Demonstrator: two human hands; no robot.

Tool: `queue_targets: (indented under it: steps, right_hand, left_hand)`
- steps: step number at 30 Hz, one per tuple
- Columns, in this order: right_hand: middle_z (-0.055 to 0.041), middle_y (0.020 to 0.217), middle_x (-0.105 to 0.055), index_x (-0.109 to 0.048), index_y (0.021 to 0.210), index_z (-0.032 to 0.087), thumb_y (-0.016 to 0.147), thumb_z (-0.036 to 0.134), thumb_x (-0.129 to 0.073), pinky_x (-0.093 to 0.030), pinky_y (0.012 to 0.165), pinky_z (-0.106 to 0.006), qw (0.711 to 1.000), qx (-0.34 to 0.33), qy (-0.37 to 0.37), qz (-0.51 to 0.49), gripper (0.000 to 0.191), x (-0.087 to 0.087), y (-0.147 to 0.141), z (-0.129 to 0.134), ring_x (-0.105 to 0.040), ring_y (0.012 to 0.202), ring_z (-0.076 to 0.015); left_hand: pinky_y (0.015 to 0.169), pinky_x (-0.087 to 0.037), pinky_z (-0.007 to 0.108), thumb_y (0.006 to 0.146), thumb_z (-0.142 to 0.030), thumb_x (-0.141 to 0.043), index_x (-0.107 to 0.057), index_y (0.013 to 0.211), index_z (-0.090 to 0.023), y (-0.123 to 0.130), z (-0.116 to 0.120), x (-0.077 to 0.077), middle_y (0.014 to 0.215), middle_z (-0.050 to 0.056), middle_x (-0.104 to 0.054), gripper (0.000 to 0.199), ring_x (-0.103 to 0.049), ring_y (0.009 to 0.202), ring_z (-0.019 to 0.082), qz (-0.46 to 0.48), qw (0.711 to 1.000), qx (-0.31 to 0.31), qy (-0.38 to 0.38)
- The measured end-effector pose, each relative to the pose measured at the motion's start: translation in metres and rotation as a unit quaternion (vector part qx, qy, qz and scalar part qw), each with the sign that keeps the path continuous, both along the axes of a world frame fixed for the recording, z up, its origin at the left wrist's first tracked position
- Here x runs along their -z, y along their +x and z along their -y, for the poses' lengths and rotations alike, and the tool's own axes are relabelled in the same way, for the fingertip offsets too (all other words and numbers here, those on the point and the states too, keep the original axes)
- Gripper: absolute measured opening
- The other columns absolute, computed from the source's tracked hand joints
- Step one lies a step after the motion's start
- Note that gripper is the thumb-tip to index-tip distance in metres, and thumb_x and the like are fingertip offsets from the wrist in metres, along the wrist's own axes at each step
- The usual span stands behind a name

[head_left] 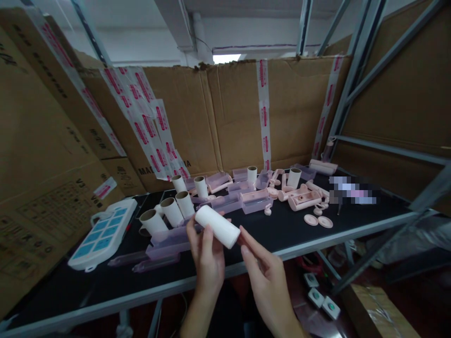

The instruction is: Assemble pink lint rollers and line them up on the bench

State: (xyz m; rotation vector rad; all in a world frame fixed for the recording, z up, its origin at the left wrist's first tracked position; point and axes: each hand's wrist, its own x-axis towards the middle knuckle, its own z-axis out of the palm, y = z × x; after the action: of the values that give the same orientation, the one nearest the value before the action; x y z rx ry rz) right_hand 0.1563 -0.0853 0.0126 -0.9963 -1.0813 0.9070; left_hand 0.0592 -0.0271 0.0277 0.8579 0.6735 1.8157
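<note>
A small white paper roll (217,226) is held above the front edge of the table, tilted with its right end lower. My left hand (207,253) wraps its fingers and thumb around the roll's left part. At the lower right end, the thumb and fingers of my right hand (262,267) pinch the roll; part of that grip is hidden. Behind my left hand lie pale purple plastic trays (165,244). Several similar rolls with cardboard cores, such as one white roll (171,211), stand upright to the left.
Pink plastic parts (305,199) and flat pink discs (317,220) lie on the black tabletop (278,234) to the right. A white organizer box with blue compartments (102,237) sits at the left. Cardboard walls (236,117) and a metal frame (380,51) enclose the table.
</note>
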Motion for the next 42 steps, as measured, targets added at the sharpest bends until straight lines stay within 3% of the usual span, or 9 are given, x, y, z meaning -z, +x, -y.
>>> queue_targets:
  steps: [5, 8, 12, 17, 21, 26, 30, 36, 42]
  right_hand:
    - [-0.0064, 0.125, -0.072, -0.065, 0.133, 0.03, 0.098, 0.022, -0.053, -0.055, 0.097, -0.037, 0.981, -0.017, 0.105, 0.16, 0.039, -0.004, 0.007, 0.006, -0.068, 0.112, -0.0227]
    - [-0.0053, 0.119, -0.074, -0.069, 0.129, 0.032, 0.096, 0.022, -0.057, -0.056, 0.093, -0.037, 0.949, 0.006, 0.151, 0.278, 0.037, -0.005, 0.053, -0.013, -0.069, 0.105, -0.0228]
    - [-0.0096, 0.112, -0.074, -0.076, 0.115, 0.025, 0.094, 0.022, -0.055, -0.049, 0.099, -0.045, 0.848, 0.204, 0.13, 0.472, 0.03, -0.003, 0.157, -0.059, -0.066, 0.106, -0.0281]
    - [-0.0172, 0.12, -0.068, -0.077, 0.106, 0.017, 0.084, 0.016, -0.062, -0.047, 0.095, -0.048, 0.695, 0.187, 0.065, 0.691, 0.027, 0.01, 0.242, -0.109, -0.06, 0.108, -0.0342]
    - [-0.0163, 0.12, -0.067, -0.076, 0.099, 0.018, 0.08, 0.014, -0.065, -0.047, 0.094, -0.045, 0.662, 0.136, 0.062, 0.734, 0.022, 0.021, 0.253, -0.127, -0.06, 0.106, -0.0323]
    - [-0.0138, 0.121, -0.067, -0.076, 0.093, 0.021, 0.082, 0.017, -0.067, -0.045, 0.099, -0.045, 0.7, 0.057, 0.077, 0.708, 0.014, 0.023, 0.262, -0.136, -0.059, 0.113, -0.0309]
    - [-0.0114, 0.118, -0.069, -0.075, 0.083, 0.022, 0.081, 0.025, -0.07, -0.046, 0.097, -0.042, 0.778, -0.006, 0.095, 0.621, 0.006, 0.013, 0.27, -0.135, -0.061, 0.111, -0.0288]
    - [-0.0045, 0.082, -0.068, -0.069, 0.088, 0.02, 0.084, 0.048, -0.067, -0.046, 0.063, -0.03, 0.893, -0.075, -0.029, 0.443, 0.029, -0.015, 0.27, -0.132, -0.06, 0.067, -0.0174]
    - [-0.0106, 0.089, -0.072, -0.067, 0.09, 0.018, 0.072, 0.052, -0.08, -0.05, 0.075, -0.035, 0.973, -0.068, 0.008, 0.221, 0.04, -0.028, 0.262, -0.149, -0.066, 0.082, -0.0229]
  left_hand:
    - [0.068, -0.058, 0.029, 0.088, -0.031, -0.056, -0.063, 0.114, -0.013, 0.009, 0.006, -0.017, 0.108, 0.014, -0.072, 0.033, -0.068, 0.07, 0.016, 0.144, 0.97, 0.107, -0.162]
    - [0.064, -0.058, 0.031, 0.086, -0.021, -0.054, -0.063, 0.114, -0.009, 0.007, 0.008, -0.024, 0.109, 0.018, -0.07, 0.031, -0.063, 0.065, 0.014, 0.201, 0.949, 0.138, -0.199]
    - [0.046, -0.047, 0.019, 0.085, -0.013, -0.051, -0.059, 0.112, -0.008, -0.002, 0.005, -0.026, 0.106, 0.021, -0.067, 0.029, -0.056, 0.061, 0.012, 0.236, 0.938, 0.152, -0.203]
    - [0.039, -0.041, 0.016, 0.087, -0.015, -0.049, -0.057, 0.108, -0.011, -0.008, -0.003, -0.018, 0.093, 0.015, -0.064, 0.023, -0.054, 0.059, 0.011, 0.235, 0.939, 0.162, -0.191]
    - [0.035, -0.038, 0.016, 0.087, -0.017, -0.05, -0.057, 0.104, -0.011, -0.007, -0.008, -0.009, 0.088, 0.013, -0.064, 0.019, -0.053, 0.056, 0.011, 0.221, 0.942, 0.161, -0.194]
    - [0.032, -0.036, 0.015, 0.087, -0.019, -0.053, -0.059, 0.105, -0.01, -0.008, -0.01, -0.005, 0.087, 0.011, -0.065, 0.021, -0.053, 0.054, 0.011, 0.197, 0.95, 0.15, -0.189]
    - [0.032, -0.036, 0.015, 0.087, -0.021, -0.056, -0.058, 0.103, -0.011, -0.008, -0.008, -0.006, 0.086, 0.009, -0.064, 0.018, -0.052, 0.054, 0.01, 0.187, 0.953, 0.159, -0.177]
    - [0.033, -0.036, 0.015, 0.088, -0.025, -0.059, -0.054, 0.105, -0.015, -0.006, -0.007, 0.001, 0.083, 0.007, -0.061, 0.02, -0.052, 0.054, 0.011, 0.193, 0.948, 0.197, -0.161]
    - [0.033, -0.035, 0.014, 0.087, -0.028, -0.06, -0.053, 0.105, -0.016, -0.005, -0.007, 0.004, 0.08, 0.005, -0.06, 0.022, -0.051, 0.051, 0.01, 0.195, 0.946, 0.203, -0.16]
